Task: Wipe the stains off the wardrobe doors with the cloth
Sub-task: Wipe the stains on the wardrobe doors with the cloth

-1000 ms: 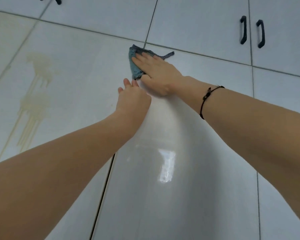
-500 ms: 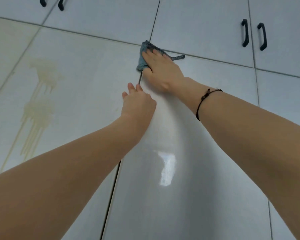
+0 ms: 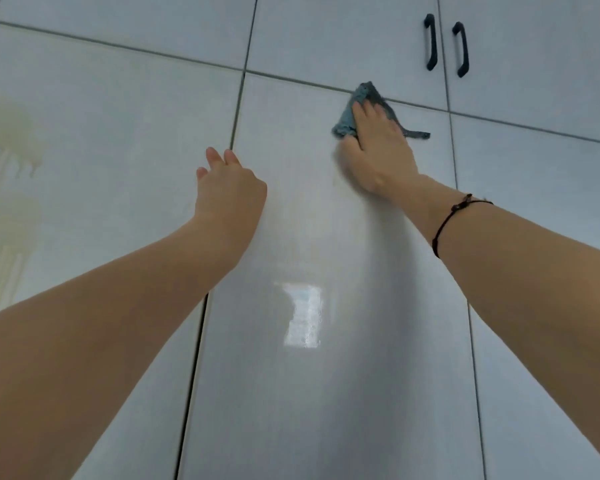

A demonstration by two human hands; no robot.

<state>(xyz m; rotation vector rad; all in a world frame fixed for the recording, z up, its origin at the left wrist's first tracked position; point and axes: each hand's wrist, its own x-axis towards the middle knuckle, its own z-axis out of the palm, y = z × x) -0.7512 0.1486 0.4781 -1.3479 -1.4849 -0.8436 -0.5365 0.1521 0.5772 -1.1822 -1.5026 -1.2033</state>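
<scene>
Since half a second ago the right hand (image 3: 378,150) and the cloth (image 3: 347,123) have slid right along the top edge of the middle door (image 3: 326,393), from its top left corner by the vertical gap to a spot closer to its top right corner. That hand is laid flat, fingers straight, pressing the blue-grey cloth against the door. It's not gripping it, just pinning it there. The cloth's upper tip reaches the horizontal gap above the door, and a thin tail of it pokes out to the right from under the fingers. There's a thin dark bracelet (image 3: 444,225) on that wrist. The left hand (image 3: 229,192) hasn't really gone anywhere: it's open, holding nothing, with its fingertips up at the gap between the middle door and the left door (image 3: 118,168). The yellowish drip stain (image 3: 11,174) is over by the left door's left edge, well apart from the cloth. Two black handles (image 3: 430,41) sit on the upper doors above and to the right of the cloth, and a bright window reflection (image 3: 302,315) shows lower down on the middle door.
</scene>
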